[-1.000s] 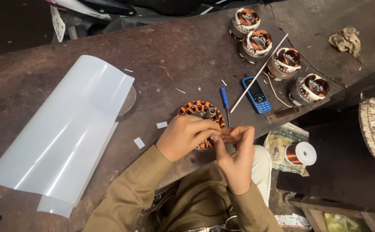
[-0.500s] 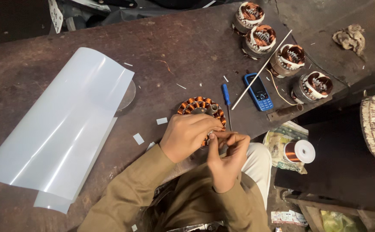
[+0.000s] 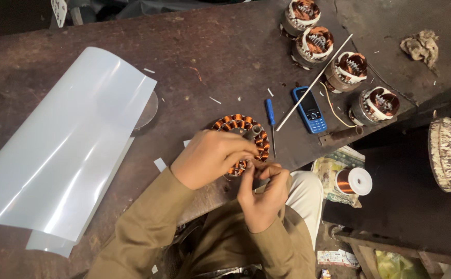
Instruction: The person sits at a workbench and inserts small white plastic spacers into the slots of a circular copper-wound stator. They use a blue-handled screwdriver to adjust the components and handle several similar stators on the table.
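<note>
Head view | left hand (image 3: 209,157) clamps wound stator ring (image 3: 241,135) flat at workbench (image 3: 225,57) edge, seemingly to steady it | right hand (image 3: 261,194) pinches closed at ring's near rim, held item too small to tell | blue screwdriver (image 3: 270,114) just beside

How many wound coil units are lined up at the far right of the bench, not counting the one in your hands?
4, in a diagonal row: top one, second, third, and the nearest by the bench edge. More could sit beyond the top of the picture.
</note>
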